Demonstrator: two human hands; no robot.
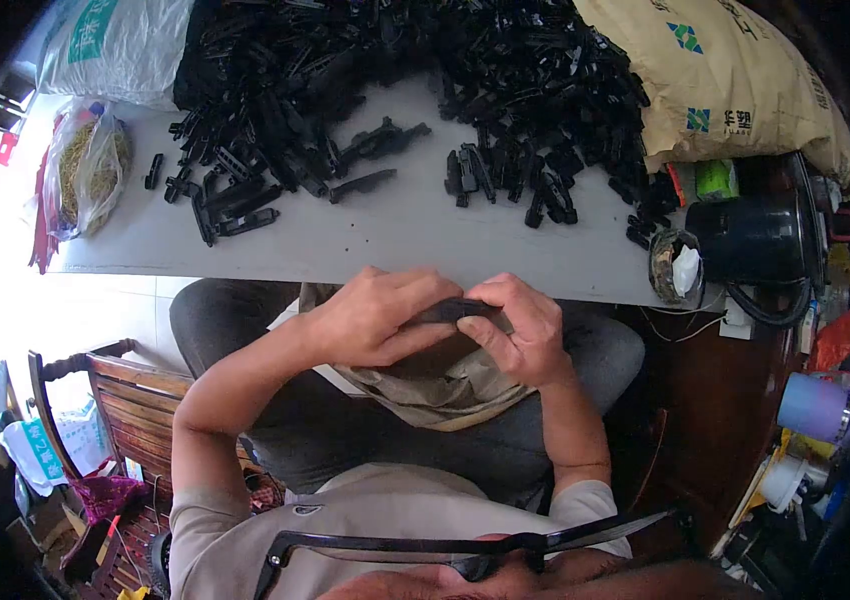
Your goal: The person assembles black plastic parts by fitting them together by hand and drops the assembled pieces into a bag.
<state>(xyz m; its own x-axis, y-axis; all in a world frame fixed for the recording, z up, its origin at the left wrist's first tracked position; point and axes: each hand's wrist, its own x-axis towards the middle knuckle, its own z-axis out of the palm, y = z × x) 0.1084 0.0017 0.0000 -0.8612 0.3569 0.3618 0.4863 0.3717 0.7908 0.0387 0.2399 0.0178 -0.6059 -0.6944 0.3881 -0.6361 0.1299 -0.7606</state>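
Observation:
My left hand (385, 312) and my right hand (523, 330) meet just off the near edge of the table, above an open sack on my lap. Both grip one small, dark, elongated plastic part (463, 308). The right thumb and index finger pinch its right end; the left fingers close round its other end and hide much of it. Across the table, a big heap of black plastic parts (290, 90) spreads out. A few loose pieces, among them a thin curved black part (363, 185), lie nearer to me.
On the grey table (315, 245) stand a white sack (125, 55), a clear bag of small yellowish pieces (93, 175) and a tan printed sack (735, 90). At the right are a black container (750, 235) and a cut-open bottle (675, 270). A wooden chair (135, 400) stands left.

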